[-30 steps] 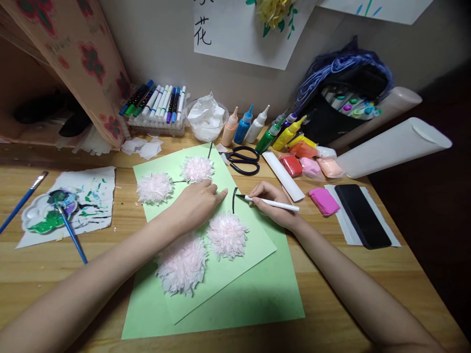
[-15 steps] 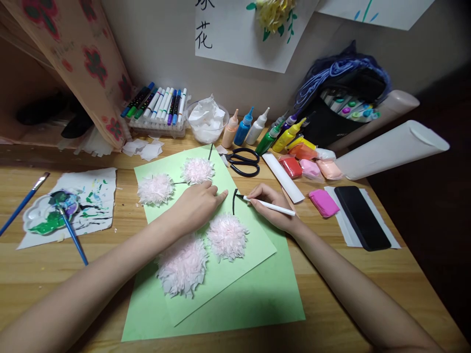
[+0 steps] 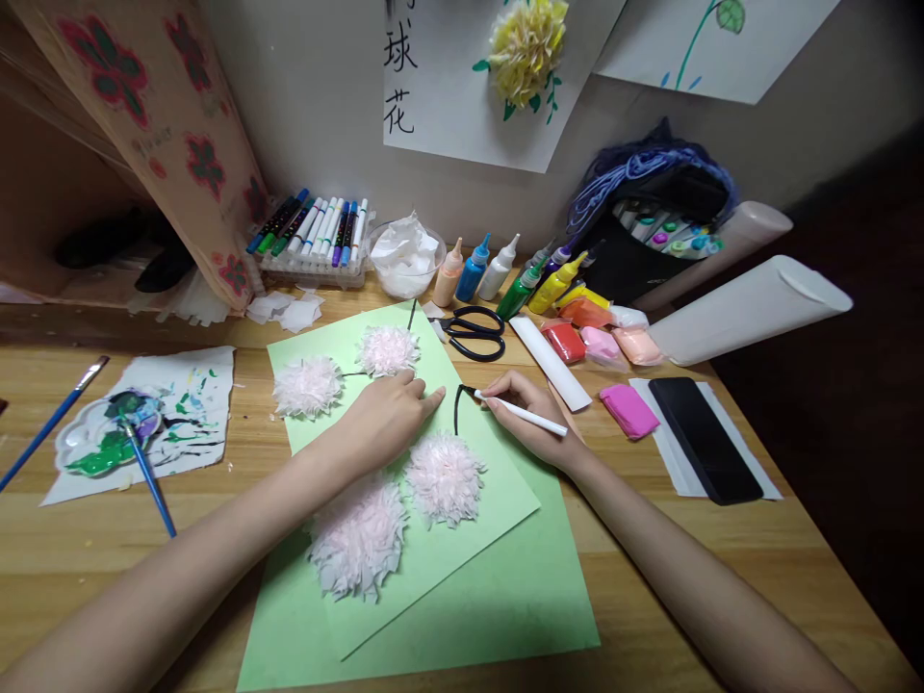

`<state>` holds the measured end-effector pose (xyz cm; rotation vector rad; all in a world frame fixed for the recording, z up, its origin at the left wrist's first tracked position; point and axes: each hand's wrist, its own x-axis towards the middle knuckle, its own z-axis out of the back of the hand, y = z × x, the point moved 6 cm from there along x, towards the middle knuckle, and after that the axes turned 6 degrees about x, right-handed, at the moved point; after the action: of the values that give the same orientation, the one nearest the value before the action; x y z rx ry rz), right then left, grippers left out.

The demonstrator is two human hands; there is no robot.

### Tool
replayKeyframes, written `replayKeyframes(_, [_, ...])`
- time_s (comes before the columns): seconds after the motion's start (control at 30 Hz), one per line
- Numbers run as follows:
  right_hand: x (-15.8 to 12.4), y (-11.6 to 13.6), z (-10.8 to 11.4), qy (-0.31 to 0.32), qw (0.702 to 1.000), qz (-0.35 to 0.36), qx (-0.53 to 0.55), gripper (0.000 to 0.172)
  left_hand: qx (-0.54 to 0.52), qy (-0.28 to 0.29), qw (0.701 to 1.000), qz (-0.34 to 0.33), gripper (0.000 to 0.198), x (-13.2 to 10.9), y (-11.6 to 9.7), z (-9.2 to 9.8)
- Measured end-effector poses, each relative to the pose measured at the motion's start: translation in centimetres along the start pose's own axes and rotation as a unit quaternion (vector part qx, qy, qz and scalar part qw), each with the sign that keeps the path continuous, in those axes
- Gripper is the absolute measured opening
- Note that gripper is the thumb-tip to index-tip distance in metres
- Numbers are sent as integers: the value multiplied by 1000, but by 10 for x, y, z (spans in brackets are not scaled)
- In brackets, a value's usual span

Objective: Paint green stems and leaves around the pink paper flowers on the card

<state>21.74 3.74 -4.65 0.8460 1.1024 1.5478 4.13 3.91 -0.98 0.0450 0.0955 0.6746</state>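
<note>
Pen (image 3: 534, 420) in the right grip (image 3: 538, 443) meets black line (image 3: 456, 412).

The single view looks from the person's head, above the near side of the desk (image 3: 625, 621), facing forward and down. It is close enough that the left forearm (image 3: 188, 573) and right forearm (image 3: 685, 563) run in from the near left and near right, the hands (image 3: 394, 412) falling around mid-frame. Its wide sweep takes in the desk's right edge and reaches the wall (image 3: 318, 106) at the far side.
</note>
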Motion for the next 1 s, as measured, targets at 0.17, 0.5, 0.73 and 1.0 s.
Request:
replayKeyframes(0.17, [0,-1,-2,24,1000,-13,2,13,-5,12,1000,4,40,0,0,-1])
replayKeyframes(0.5, [-1,2,-5,62,998,-17,19,12,-2,20,1000,5,38,0,0,0])
replayKeyframes(0.73, [-2,3,-7,88,995,-14,42,12,-9,35,999,8,39,2,0,-3])
replayKeyframes(1.0, [-2,3,-8,104,993,-8,48,11,-12,29,999,12,38,0,0,-2])
